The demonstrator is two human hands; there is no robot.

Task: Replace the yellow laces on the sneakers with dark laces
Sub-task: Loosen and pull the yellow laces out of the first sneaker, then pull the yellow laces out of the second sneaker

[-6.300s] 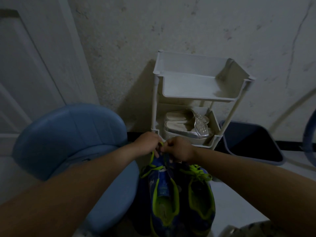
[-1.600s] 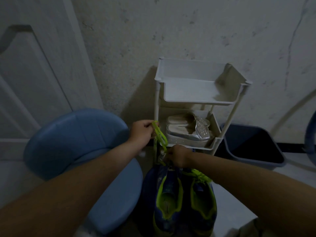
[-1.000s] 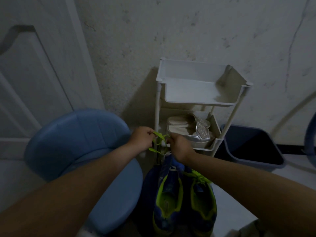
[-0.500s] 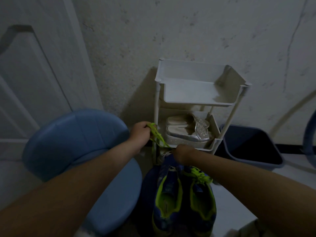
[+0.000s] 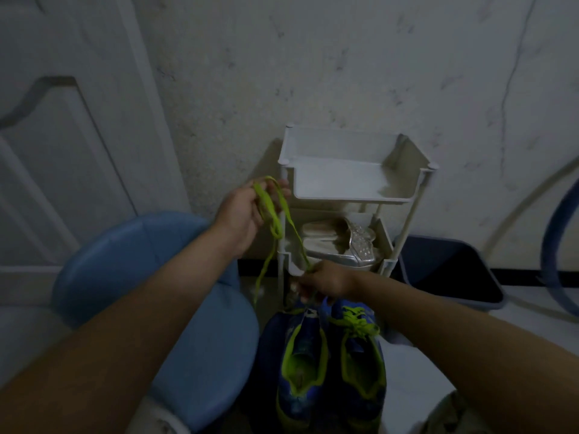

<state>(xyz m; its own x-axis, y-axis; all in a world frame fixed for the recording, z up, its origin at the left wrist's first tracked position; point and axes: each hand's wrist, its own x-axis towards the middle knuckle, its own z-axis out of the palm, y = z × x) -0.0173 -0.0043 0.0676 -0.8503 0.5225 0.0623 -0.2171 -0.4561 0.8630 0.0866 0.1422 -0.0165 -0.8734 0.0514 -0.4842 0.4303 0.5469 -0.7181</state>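
Two blue sneakers with lime lining stand side by side at the bottom centre, toes away from me. The left sneaker [image 5: 302,364] has its yellow lace [image 5: 275,220] mostly pulled out. My left hand [image 5: 242,214] grips a bunch of that lace, raised beside the shelf unit. One end of the lace hangs down loose. My right hand [image 5: 326,281] pinches the lace low, at the toe end of the left sneaker. The right sneaker [image 5: 360,364] still carries its yellow lace [image 5: 358,322]. No dark laces are in view.
A white two-tier shelf unit [image 5: 351,195] stands against the wall; silver shoes [image 5: 341,247] lie on its lower tier. A blue round chair [image 5: 150,277] is at the left, a dark bin [image 5: 451,270] at the right, a white door [image 5: 62,120] far left.
My left hand has risen higher with the yellow lace, drawing more of it out of the left sneaker. My right hand stays low at the sneaker's toe end.
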